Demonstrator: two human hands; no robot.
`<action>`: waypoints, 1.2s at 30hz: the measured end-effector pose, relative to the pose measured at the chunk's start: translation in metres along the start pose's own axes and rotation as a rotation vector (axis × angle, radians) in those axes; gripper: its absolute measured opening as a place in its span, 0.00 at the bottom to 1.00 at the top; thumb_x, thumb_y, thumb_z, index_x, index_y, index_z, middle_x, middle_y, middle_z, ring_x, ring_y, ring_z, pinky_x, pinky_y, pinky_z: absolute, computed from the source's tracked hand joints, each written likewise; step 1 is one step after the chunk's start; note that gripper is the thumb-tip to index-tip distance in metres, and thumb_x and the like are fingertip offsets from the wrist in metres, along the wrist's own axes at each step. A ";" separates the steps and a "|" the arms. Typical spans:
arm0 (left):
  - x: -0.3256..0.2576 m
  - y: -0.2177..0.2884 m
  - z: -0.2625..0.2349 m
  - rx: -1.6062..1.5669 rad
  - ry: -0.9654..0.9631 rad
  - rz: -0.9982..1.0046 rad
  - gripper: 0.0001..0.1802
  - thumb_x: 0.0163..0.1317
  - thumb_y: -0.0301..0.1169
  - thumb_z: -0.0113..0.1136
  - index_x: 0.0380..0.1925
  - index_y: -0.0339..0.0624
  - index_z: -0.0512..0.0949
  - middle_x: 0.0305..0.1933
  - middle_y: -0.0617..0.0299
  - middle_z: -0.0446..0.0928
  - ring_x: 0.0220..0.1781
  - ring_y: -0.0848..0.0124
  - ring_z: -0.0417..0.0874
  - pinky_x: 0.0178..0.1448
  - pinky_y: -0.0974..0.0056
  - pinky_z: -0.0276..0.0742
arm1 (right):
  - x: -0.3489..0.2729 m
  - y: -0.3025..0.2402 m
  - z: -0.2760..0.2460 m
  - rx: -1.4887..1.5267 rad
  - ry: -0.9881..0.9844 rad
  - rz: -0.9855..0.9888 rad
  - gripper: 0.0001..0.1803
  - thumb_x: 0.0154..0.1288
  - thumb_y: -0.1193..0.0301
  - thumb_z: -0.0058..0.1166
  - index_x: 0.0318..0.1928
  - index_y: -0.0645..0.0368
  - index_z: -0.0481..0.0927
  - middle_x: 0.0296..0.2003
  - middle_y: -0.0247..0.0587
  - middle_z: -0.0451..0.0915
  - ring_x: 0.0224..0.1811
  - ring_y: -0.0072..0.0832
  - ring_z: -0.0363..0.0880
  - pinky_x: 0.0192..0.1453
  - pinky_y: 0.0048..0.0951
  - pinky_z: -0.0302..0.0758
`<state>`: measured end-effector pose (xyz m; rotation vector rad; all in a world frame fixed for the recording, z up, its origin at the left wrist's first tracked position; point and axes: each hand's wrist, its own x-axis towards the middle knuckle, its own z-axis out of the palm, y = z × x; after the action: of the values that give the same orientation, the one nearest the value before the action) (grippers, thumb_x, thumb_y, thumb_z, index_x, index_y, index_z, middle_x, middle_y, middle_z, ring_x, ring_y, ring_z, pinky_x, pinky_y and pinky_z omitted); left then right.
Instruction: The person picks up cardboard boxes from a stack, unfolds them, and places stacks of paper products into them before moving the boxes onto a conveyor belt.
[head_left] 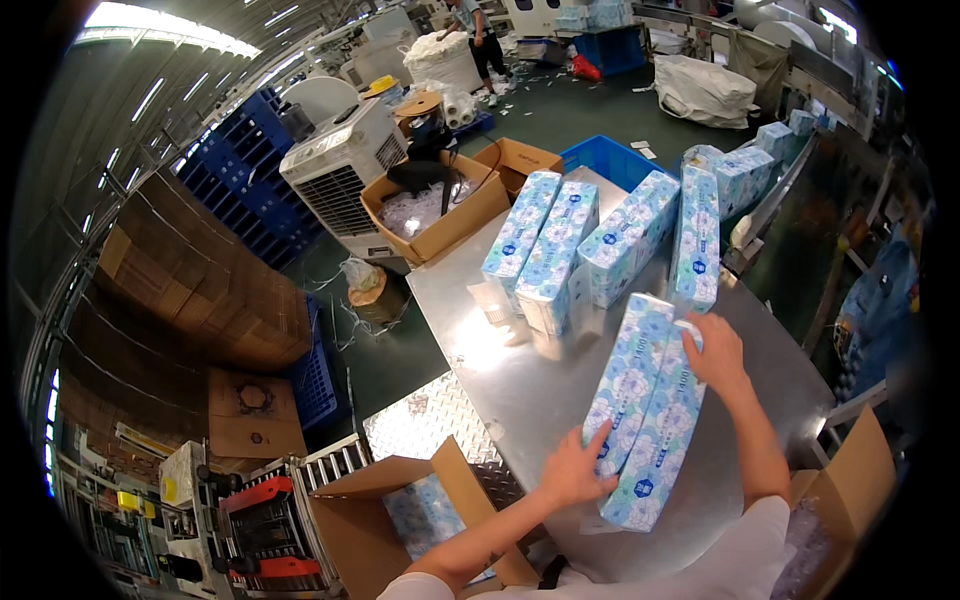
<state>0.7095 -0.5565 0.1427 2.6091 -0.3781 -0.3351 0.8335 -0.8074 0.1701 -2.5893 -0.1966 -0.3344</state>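
Note:
Two long tissue packs in blue-and-white floral wrap, a left pack point(634, 365) and a right pack point(662, 440), lie side by side between my hands over the metal table point(480, 390). My right hand point(714, 352) wraps round the far end of the right one. At the near left side, my left hand point(574, 470) grips the pair, its thumb and fingers against the left pack's wrap. Beyond them several similar packs stand on the table, among them a leaning pack point(630, 238) and an upright one point(697, 240). The undersides of the held packs are hidden.
An open carton point(365, 530) with floral packs inside stands at the lower left, near a roller conveyor point(335, 462). Another open carton point(850, 490) is at my right. Beyond the table are a blue crate point(610, 158), a carton of plastic point(440, 205) and a distant person point(480, 40).

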 end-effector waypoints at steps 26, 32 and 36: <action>0.050 -0.022 0.025 -0.720 0.386 -0.169 0.53 0.46 0.46 0.64 0.65 0.36 0.44 0.60 0.37 0.59 0.61 0.49 0.64 0.61 0.57 0.63 | -0.085 -0.063 -0.001 0.152 -0.567 0.211 0.39 0.57 0.57 0.52 0.65 0.55 0.53 0.38 0.52 0.75 0.38 0.41 0.75 0.45 0.37 0.71; 0.019 -0.016 0.029 -0.693 -0.140 -0.022 0.57 0.44 0.47 0.66 0.66 0.37 0.42 0.61 0.37 0.60 0.61 0.49 0.65 0.62 0.58 0.62 | -0.201 0.162 -0.018 0.118 0.503 0.660 0.23 0.64 0.69 0.44 0.59 0.61 0.65 0.35 0.45 0.78 0.34 0.33 0.76 0.39 0.31 0.71; 0.024 -0.023 0.048 -0.960 -0.283 0.063 0.53 0.54 0.54 0.55 0.67 0.39 0.36 0.65 0.42 0.55 0.65 0.52 0.58 0.66 0.59 0.55 | -0.275 0.164 0.036 0.535 0.139 0.929 0.22 0.63 0.69 0.45 0.57 0.62 0.66 0.35 0.45 0.78 0.34 0.33 0.76 0.39 0.31 0.71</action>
<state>0.7223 -0.5648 0.0867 1.6120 -0.2886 -0.6700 0.6101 -0.9501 -0.0131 -1.8597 0.8279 -0.0859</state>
